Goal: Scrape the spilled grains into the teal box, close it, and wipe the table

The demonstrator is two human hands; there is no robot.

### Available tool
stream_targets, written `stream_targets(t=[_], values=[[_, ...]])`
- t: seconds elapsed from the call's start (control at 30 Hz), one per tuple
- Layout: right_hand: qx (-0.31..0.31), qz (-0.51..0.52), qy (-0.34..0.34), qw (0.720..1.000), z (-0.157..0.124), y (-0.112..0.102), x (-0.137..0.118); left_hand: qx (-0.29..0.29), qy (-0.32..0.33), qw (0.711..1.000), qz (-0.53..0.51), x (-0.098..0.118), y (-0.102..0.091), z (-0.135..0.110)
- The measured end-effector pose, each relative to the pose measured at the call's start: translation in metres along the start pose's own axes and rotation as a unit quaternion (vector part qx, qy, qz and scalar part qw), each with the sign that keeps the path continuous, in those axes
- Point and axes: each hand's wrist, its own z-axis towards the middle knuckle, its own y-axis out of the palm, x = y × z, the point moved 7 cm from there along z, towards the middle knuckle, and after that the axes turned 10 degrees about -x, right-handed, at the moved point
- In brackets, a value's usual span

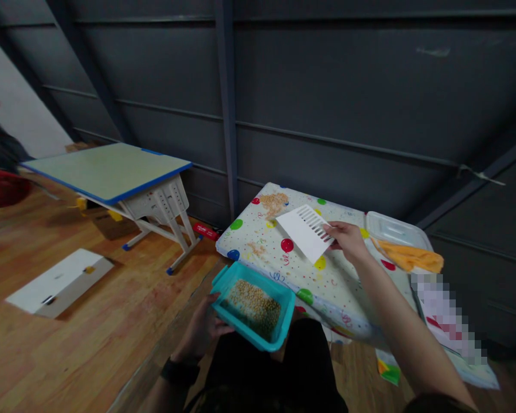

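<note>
My left hand (206,324) grips the near left side of a turquoise plastic tray (284,312), held above my lap at the table's front edge. Inside it lies a layer of yellowish beans or grains (253,301), some darker greenish ones at the near end. In my right hand (346,238) is a white slotted card (303,238), pinched by its right edge over the table. Behind the card, a patch of tan grains (273,203) is spread on the balloon-print tablecloth (258,229). A smaller scatter of grains (257,249) lies nearer to the tray.
A clear plastic lid or container (398,229) and an orange cloth (413,256) lie at the table's right. To the left stand a blue-edged desk (116,166) and a white box (60,284) on the floor. Part of another person (0,137) shows at far left.
</note>
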Motion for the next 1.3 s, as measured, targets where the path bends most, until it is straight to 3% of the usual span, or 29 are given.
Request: stream_targets(t=[0.13, 0.2, 0.27, 0.47, 0.7, 0.9, 1.0, 1.1, 1.3], values=[[0.099, 0.009, 0.011, 0.995, -0.043, -0.056, 0.033, 0.009, -0.024, 1.000, 0.001, -0.002, 0.009, -0.002], [0.118, 0.006, 0.017, 0.993, -0.062, -0.071, 0.049, 0.014, -0.028, 1.000, 0.000, 0.001, 0.016, -0.003], [0.114, 0.002, 0.025, 0.993, -0.074, -0.073, 0.061, 0.013, -0.029, 0.999, -0.006, 0.004, 0.022, -0.003], [0.078, 0.008, 0.043, 0.996, -0.076, -0.028, 0.061, 0.033, -0.059, 0.998, 0.008, 0.007, 0.031, -0.005], [0.009, 0.026, 0.043, 0.999, -0.072, 0.039, 0.054, -0.005, -0.038, 0.999, -0.007, 0.003, 0.023, -0.002], [-0.031, 0.036, 0.000, 0.999, -0.088, 0.072, 0.047, -0.004, -0.035, 0.999, -0.004, 0.000, 0.016, 0.004], [-0.077, 0.052, -0.001, 0.996, -0.095, 0.083, 0.042, 0.008, -0.028, 1.000, 0.000, 0.001, 0.011, 0.004], [-0.092, 0.050, -0.017, 0.994, -0.087, 0.081, 0.029, 0.019, -0.029, 0.999, -0.008, 0.006, 0.005, 0.002], [-0.089, -0.021, -0.044, 0.995, -0.019, 0.071, 0.002, 0.031, -0.012, 0.999, -0.018, 0.024, -0.005, -0.002]])
